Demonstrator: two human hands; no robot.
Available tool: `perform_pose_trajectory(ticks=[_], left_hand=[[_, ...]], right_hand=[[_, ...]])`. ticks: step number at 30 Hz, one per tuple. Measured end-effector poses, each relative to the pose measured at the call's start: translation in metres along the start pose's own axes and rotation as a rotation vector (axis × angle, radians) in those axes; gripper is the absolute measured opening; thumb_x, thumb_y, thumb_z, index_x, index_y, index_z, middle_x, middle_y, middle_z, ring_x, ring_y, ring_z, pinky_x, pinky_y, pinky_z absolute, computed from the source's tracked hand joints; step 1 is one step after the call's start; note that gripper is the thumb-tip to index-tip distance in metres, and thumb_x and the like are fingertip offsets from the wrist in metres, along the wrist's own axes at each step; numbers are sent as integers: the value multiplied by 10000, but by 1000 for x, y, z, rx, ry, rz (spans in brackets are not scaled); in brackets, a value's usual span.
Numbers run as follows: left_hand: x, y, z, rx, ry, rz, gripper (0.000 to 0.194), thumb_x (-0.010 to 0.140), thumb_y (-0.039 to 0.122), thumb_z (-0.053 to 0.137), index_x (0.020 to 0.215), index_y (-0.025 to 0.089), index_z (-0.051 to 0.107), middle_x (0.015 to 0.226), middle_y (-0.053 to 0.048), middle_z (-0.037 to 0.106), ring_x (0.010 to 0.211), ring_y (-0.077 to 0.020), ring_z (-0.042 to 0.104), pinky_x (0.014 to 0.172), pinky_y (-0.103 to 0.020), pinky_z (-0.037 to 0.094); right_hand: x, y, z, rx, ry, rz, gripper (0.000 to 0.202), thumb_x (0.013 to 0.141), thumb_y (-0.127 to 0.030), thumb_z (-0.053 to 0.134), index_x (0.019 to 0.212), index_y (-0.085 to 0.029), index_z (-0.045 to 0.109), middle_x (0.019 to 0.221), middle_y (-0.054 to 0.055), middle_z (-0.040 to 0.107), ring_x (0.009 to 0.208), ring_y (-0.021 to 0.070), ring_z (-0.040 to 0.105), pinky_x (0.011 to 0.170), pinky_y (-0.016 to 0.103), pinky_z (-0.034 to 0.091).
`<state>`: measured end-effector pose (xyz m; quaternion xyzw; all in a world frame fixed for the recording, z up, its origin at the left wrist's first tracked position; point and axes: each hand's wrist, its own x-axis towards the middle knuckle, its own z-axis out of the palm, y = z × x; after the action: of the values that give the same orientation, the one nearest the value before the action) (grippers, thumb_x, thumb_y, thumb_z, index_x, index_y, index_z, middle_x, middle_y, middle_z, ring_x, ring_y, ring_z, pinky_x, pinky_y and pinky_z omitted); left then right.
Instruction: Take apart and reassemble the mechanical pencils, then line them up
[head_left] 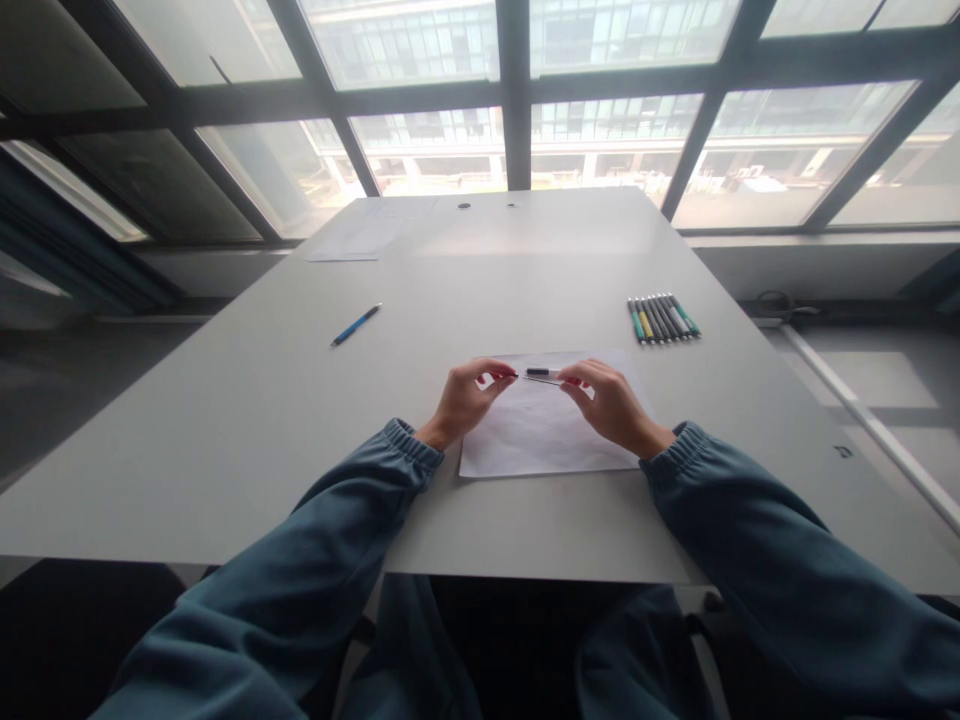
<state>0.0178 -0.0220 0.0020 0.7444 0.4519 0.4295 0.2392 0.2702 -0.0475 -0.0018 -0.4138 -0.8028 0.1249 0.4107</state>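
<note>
Over a white sheet of paper [551, 430], my two hands face each other with a small gap between them. My left hand [469, 393] is closed in a pinch on a small dark piece [514, 376], too small to name for certain. In the fingers of my right hand [604, 398] is a pen barrel [538, 371] with a dark grip, pointing left. Just below the barrel, a thin dark rod [541, 381], which looks like a pen refill, also runs into the right fingertips. The fingers hide the right ends of both.
A blue pen [356, 325] lies to the left on the white table [225, 440]. Several pens [664, 319] lie in a row at the right. Further back are more paper [352, 235] and a dark round spot [464, 206]. Windows stand behind the table.
</note>
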Motion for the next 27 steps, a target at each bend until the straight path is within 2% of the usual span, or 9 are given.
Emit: perform_pose_trajectory(ticks=[17,23,27], left_hand=[[-3,5,0,-15,-113,97,122,871,320,734,931,216,756,914,-22,779,800,-155,693,722,-289,520],[-4,6,-1,-40,-140,136,117,882,301,731,949,216,773,905,-36,770,803,-159,683,710,-286,523],[-4,7,0,-75,-169,210,121,900,297,718,958,225,796,897,-53,774,834,-176,688,785,-322,558]], right_hand=[[1,-3,1,31,-27,-39,98,965,-190,595,979,-211,689,913,66,723,824,213,640,777,350,512],[2,-6,1,73,-52,-81,99,971,-195,588,976,-208,685,869,57,712,808,204,628,770,342,506],[3,-9,2,92,-52,-81,100,979,-212,582,974,-212,682,862,57,706,814,205,624,764,341,504]])
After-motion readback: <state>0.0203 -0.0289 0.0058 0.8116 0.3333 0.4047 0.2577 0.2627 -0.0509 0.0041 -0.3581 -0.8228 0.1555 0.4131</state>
